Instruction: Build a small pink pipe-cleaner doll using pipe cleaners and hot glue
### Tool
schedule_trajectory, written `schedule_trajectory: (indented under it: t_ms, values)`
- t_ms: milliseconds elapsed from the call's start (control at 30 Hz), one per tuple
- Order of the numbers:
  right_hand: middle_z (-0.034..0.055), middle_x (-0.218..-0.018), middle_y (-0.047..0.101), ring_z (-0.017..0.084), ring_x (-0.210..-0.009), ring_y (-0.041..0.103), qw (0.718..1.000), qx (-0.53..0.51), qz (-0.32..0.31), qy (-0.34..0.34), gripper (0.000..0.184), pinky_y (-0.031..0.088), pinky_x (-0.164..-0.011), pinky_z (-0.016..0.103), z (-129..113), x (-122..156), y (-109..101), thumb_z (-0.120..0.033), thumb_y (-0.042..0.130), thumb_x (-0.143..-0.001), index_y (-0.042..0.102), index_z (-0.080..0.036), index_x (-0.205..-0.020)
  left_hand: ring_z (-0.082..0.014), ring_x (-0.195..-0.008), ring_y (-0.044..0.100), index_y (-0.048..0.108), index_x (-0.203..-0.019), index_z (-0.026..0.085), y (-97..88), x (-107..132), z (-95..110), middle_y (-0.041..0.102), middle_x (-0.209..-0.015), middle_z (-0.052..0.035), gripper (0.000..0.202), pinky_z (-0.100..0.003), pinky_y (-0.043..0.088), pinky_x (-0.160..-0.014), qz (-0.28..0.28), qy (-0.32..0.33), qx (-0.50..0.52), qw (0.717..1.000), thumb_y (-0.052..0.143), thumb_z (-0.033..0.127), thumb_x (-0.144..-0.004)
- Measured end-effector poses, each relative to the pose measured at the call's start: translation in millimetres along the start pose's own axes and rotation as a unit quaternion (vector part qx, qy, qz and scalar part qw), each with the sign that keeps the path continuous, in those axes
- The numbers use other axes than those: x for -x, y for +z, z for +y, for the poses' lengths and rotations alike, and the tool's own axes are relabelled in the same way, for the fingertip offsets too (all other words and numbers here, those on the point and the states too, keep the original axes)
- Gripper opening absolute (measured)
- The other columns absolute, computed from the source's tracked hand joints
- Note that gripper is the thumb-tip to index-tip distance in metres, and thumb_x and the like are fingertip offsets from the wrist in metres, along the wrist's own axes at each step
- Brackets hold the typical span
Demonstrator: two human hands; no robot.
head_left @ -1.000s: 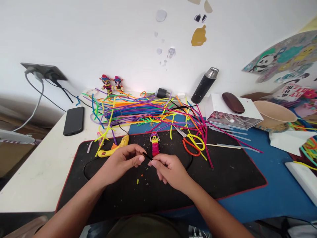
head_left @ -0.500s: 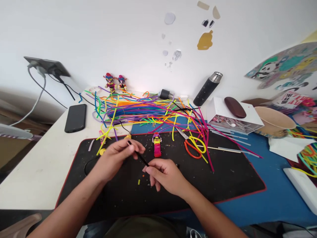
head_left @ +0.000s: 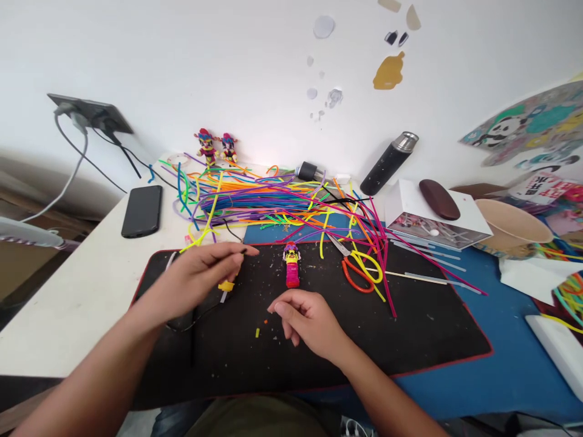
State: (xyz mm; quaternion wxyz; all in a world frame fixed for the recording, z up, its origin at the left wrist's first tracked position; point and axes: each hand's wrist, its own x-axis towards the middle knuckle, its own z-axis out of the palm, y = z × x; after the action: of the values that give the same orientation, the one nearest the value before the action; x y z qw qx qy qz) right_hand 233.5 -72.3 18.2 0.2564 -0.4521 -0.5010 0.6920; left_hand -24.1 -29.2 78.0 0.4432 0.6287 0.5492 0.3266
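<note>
My left hand (head_left: 203, 276) is closed in a pinch over the left half of the black mat, holding a black pipe cleaner (head_left: 245, 250) whose short end shows past the fingertips. My right hand (head_left: 304, 318) hovers over the middle of the mat, fingers curled and thumb against the index finger; what it holds, if anything, is not visible. Just beyond it lies a small figure (head_left: 292, 267) with a yellow face and magenta body. Partly hidden by my left hand is a yellow-nosed tool (head_left: 226, 286) with a grey tip.
A heap of coloured pipe cleaners (head_left: 264, 200) spreads along the back. Scissors (head_left: 355, 267) with red and yellow handles lie right of the figure. Two finished dolls (head_left: 207, 145) stand by the wall. A phone (head_left: 142, 211) is left, a black flask (head_left: 389, 162) and white box (head_left: 437, 215) right.
My left hand has moved left and away from my right hand, taking the black pipe cleaner out of the right fingers. My right hand has stayed nearly in place. The view has shifted slightly.
</note>
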Motion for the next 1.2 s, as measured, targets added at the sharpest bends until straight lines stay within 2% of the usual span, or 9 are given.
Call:
schedule_trajectory:
  t_ms: [67,133,200,400,733,833,967,1200]
  values:
    - [-0.0054,-0.055,0.058,0.008,-0.041,0.048,1.000,-0.003,0.018,-0.014,0.039,0.036,-0.044,0.021,-0.5,-0.9,-1.8,-0.054,0.066,-0.097,0.075,-0.016,-0.098,-0.0155,-0.070,0.062,0.075,-0.117,0.020,15.3,0.0,-4.0,0.069,-0.078,-0.0007,0.036,-0.026,0.049,-0.065,-0.090,-0.004,-0.011,0.996,0.059,0.049,-0.102]
    - [-0.0056,-0.055,0.057,0.008,-0.041,0.046,0.999,-0.003,0.033,-0.026,0.039,0.035,-0.044,0.021,0.4,-1.4,-4.8,-0.054,0.065,-0.098,0.075,-0.016,-0.098,-0.0167,-0.072,0.064,0.068,-0.130,0.022,26.7,0.4,-5.2,0.070,-0.081,-0.0006,0.040,-0.028,0.050,-0.068,-0.130,-0.010,0.001,0.992,0.054,0.047,-0.103]
    - [-0.0058,-0.055,0.056,0.008,-0.041,0.045,0.998,0.000,0.052,-0.034,0.040,0.034,-0.043,0.021,1.5,-1.6,-8.2,-0.055,0.064,-0.098,0.075,-0.016,-0.098,-0.0172,-0.072,0.064,0.062,-0.130,0.022,33.8,0.9,-4.6,0.069,-0.079,0.0006,0.037,-0.028,0.051,-0.069,-0.143,-0.013,0.019,0.989,0.053,0.045,-0.103]
    - [-0.0063,-0.056,0.054,0.009,-0.041,0.045,0.995,0.001,0.083,-0.048,0.039,0.034,-0.043,0.022,-3.5,-3.0,-12.0,-0.055,0.065,-0.097,0.073,-0.017,-0.101,-0.0167,-0.069,0.062,0.054,-0.108,0.024,41.3,0.7,-1.9,0.070,-0.073,0.0038,0.018,-0.028,0.048,-0.069,-0.160,-0.024,0.006,0.987,0.056,0.040,-0.101]
    - [-0.0074,-0.057,0.055,0.008,-0.041,0.044,0.996,-0.002,0.064,-0.061,0.033,0.036,-0.044,0.022,-7.8,-13.1,-4.4,-0.051,0.069,-0.094,0.071,-0.019,-0.100,-0.0163,-0.067,0.062,0.052,-0.102,0.025,49.4,4.6,6.6,0.071,-0.073,0.0055,0.007,-0.027,0.043,-0.067,-0.196,-0.028,-0.046,0.979,0.054,0.031,-0.098]
    - [-0.0078,-0.054,0.052,0.008,-0.041,0.044,0.995,0.021,0.073,-0.066,0.032,0.036,-0.044,0.022,-7.8,-13.0,-4.2,-0.050,0.067,-0.096,0.070,-0.019,-0.094,-0.0174,-0.068,0.064,0.054,-0.104,0.025,50.5,3.7,9.7,0.071,-0.073,0.0046,0.009,-0.028,0.044,-0.068,-0.194,-0.025,-0.048,0.979,0.054,0.031,-0.098]
    - [-0.0082,-0.053,0.050,0.009,-0.040,0.043,0.993,0.029,0.098,-0.066,0.033,0.035,-0.042,0.022,-9.4,-11.1,-6.6,-0.052,0.068,-0.095,0.069,-0.019,-0.093,-0.0190,-0.071,0.066,0.061,-0.115,0.024,49.8,3.2,8.3,0.070,-0.073,0.0038,0.022,-0.028,0.046,-0.070,-0.181,-0.023,-0.057,0.981,0.053,0.038,-0.100]
    - [-0.0077,-0.054,0.052,0.009,-0.040,0.044,0.992,0.028,0.106,-0.061,0.034,0.037,-0.042,0.022,-7.3,-11.3,-6.4,-0.053,0.068,-0.093,0.070,-0.019,-0.093,-0.0175,-0.069,0.063,0.069,-0.101,0.023,51.0,5.1,1.3,0.069,-0.077,0.0013,0.023,-0.027,0.043,-0.066,-0.150,0.009,-0.106,0.983,0.053,0.040,-0.102]
